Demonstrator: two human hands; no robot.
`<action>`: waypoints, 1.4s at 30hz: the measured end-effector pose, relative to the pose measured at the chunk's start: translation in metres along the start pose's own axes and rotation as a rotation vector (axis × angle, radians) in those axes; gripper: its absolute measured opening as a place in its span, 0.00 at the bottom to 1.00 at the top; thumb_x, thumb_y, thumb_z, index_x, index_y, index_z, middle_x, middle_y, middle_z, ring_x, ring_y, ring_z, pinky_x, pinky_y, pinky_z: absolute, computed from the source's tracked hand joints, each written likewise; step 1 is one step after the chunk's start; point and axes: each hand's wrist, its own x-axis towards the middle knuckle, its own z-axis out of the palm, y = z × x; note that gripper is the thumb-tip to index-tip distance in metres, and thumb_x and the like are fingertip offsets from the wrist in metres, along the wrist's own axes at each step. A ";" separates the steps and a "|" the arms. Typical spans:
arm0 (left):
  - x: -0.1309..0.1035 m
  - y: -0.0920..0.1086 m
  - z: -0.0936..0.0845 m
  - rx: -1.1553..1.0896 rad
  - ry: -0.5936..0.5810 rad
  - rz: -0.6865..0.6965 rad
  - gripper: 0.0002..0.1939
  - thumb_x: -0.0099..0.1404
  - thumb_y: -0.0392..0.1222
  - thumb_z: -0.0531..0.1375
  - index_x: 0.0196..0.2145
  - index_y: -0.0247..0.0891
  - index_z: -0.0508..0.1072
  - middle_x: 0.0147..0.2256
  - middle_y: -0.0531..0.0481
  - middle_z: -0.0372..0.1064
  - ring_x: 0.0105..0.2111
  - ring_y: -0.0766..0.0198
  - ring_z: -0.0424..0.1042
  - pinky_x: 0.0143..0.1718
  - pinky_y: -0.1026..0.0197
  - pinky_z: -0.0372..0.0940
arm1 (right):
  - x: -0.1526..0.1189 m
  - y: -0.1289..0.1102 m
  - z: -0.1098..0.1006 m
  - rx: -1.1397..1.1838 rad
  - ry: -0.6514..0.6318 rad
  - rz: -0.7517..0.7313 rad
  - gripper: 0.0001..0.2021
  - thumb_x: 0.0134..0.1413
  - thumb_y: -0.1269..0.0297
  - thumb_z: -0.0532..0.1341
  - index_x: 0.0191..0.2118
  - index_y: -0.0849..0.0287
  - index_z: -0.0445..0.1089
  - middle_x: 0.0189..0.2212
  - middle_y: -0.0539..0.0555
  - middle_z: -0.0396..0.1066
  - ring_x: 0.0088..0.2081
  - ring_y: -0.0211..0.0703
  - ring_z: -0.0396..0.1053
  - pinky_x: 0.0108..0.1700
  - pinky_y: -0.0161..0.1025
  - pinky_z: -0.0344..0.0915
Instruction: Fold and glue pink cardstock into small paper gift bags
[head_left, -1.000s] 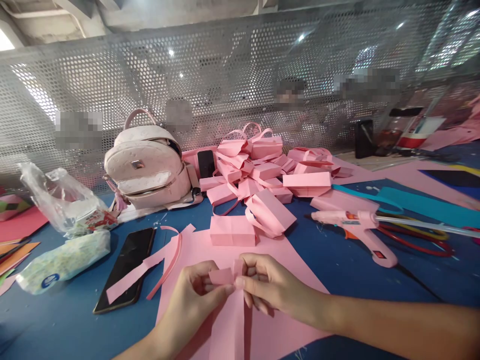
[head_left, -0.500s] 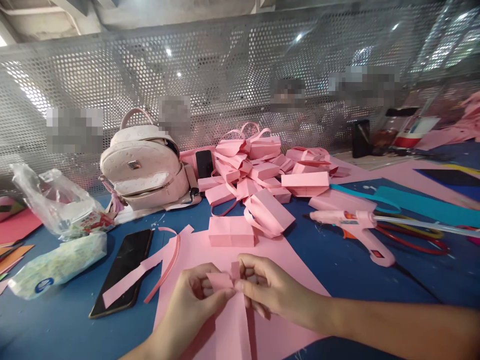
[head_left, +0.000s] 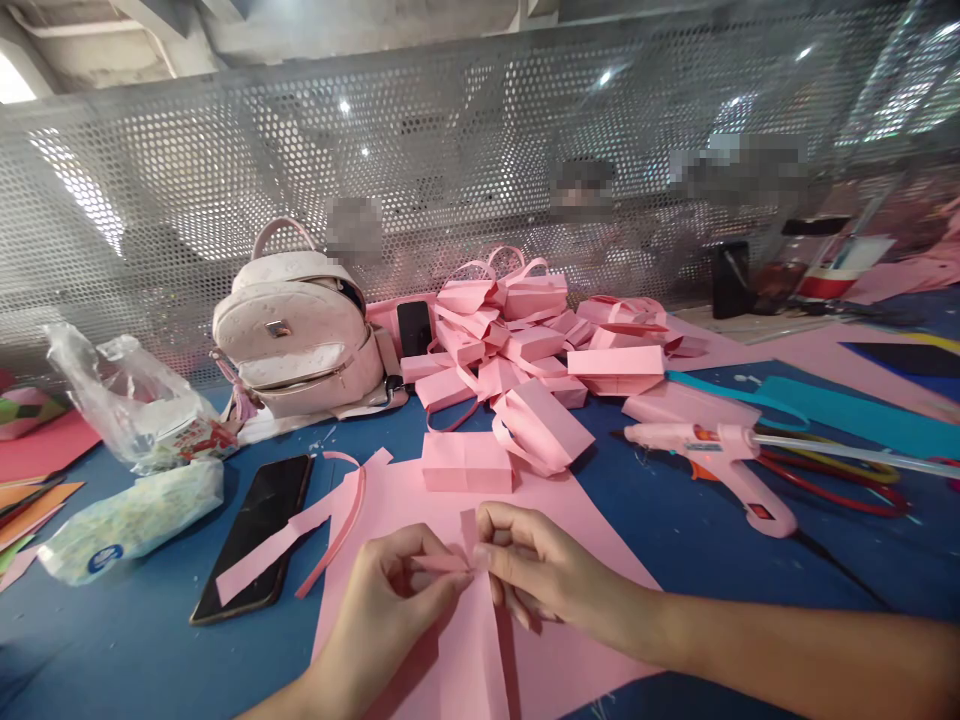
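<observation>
Near the bottom centre, my left hand (head_left: 397, 590) pinches a flap of a folded pink paper piece (head_left: 472, 650). My right hand (head_left: 532, 560) closes on the same piece's upper end from the right, its fingertips close to the left thumb. The piece lies over a large pink sheet (head_left: 585, 580). Just beyond my hands sits a small pink paper box (head_left: 466, 463), and behind it a heap of pink paper boxes with looped handles (head_left: 525, 345).
A pink glue gun (head_left: 720, 445) rests at right near teal paper (head_left: 862, 415). At left are a black phone (head_left: 262, 530) with a pink strip across it, a tissue pack (head_left: 135, 520), a plastic bag (head_left: 142, 410) and a backpack (head_left: 300, 340).
The flap at my left fingers has tilted and now looks narrower. My hands stay nearly in place, while the surroundings have shifted slightly right in the view.
</observation>
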 end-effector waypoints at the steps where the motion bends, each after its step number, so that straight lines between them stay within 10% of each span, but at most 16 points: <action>1: 0.001 -0.001 0.000 0.003 0.005 0.006 0.11 0.56 0.44 0.69 0.25 0.33 0.76 0.24 0.51 0.70 0.22 0.71 0.61 0.22 0.69 0.55 | 0.000 0.000 0.000 -0.005 -0.006 -0.007 0.16 0.57 0.51 0.62 0.33 0.56 0.57 0.22 0.43 0.65 0.18 0.28 0.59 0.18 0.27 0.51; 13: 0.000 0.002 0.001 -0.006 -0.086 -0.092 0.15 0.55 0.45 0.70 0.23 0.34 0.72 0.17 0.58 0.58 0.19 0.74 0.49 0.20 0.68 0.45 | -0.002 0.003 0.001 -0.002 0.002 -0.022 0.15 0.57 0.52 0.62 0.32 0.57 0.58 0.22 0.45 0.66 0.19 0.30 0.59 0.22 0.29 0.55; 18: 0.000 0.002 0.000 -0.019 -0.051 -0.036 0.10 0.55 0.43 0.69 0.23 0.33 0.78 0.23 0.51 0.70 0.21 0.72 0.58 0.23 0.69 0.53 | -0.001 0.001 -0.001 0.003 0.011 -0.022 0.15 0.58 0.52 0.62 0.32 0.57 0.58 0.23 0.44 0.67 0.19 0.29 0.59 0.20 0.28 0.54; 42: 0.005 0.003 -0.002 0.078 -0.011 -0.047 0.08 0.55 0.40 0.68 0.23 0.34 0.76 0.19 0.56 0.64 0.20 0.71 0.59 0.22 0.68 0.53 | -0.002 0.000 -0.001 -0.114 -0.002 -0.030 0.12 0.60 0.59 0.60 0.31 0.56 0.56 0.18 0.40 0.58 0.18 0.30 0.59 0.20 0.28 0.55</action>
